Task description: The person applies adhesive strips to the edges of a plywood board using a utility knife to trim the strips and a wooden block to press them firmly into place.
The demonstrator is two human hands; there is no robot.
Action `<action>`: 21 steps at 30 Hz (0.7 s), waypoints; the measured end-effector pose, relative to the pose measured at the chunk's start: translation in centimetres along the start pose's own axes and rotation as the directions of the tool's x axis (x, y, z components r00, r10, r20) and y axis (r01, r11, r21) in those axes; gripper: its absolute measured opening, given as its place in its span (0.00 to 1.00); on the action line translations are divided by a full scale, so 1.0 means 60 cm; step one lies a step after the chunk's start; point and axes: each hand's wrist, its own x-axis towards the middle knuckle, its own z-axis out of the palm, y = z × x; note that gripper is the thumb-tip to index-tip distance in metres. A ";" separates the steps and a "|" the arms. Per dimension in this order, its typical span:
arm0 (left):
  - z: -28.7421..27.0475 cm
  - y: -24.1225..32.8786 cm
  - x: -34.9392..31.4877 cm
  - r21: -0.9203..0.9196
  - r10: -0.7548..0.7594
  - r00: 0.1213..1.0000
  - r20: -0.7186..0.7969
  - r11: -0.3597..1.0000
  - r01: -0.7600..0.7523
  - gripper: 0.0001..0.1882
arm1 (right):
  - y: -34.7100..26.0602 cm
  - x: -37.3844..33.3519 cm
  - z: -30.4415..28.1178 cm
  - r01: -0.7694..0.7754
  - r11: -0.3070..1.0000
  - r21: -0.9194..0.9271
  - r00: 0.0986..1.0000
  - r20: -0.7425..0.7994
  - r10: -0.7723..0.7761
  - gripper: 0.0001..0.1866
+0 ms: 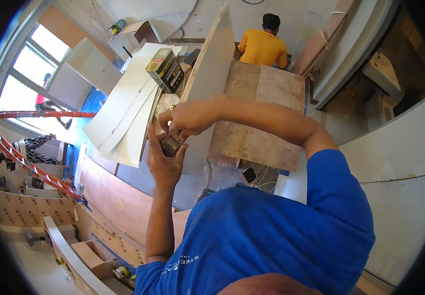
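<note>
My left hand (164, 166) is closed around a small dark blocky object (171, 145), held between thumb and fingers. Over it, my right hand (190, 119) bends in from the right with fingers pinched together against the object's upper end. What the right fingertips grip is hidden. Just beyond both hands stands a yellow and black cardboard box (167, 71), near stacked white sheets (119, 110). An upright white panel with a raw wood edge (210, 54) rises beside my right hand.
Plywood boards (266, 103) lie to the right of the panel. A person in a yellow shirt (263, 47) crouches beyond them. On the left stands an orange ladder (30, 167), with other people near it. Cables (261, 179) and a long pale wood panel (119, 184) lie lower down.
</note>
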 end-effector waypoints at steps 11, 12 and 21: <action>-0.017 -0.012 0.009 0.046 -0.098 0.994 -0.047 0.994 0.100 0.60 | -0.020 -0.069 -0.005 0.240 0.934 0.264 0.788 -0.615 -0.029 0.15; -0.006 -0.019 0.017 0.013 -0.059 0.996 -0.069 0.998 0.060 0.60 | -0.035 -0.111 -0.008 0.356 0.788 0.502 0.796 -0.605 0.026 0.17; -0.009 -0.034 0.006 0.024 -0.017 0.999 -0.034 1.000 0.018 0.60 | -0.044 -0.131 0.125 -0.309 0.909 0.281 0.720 -0.555 0.416 0.08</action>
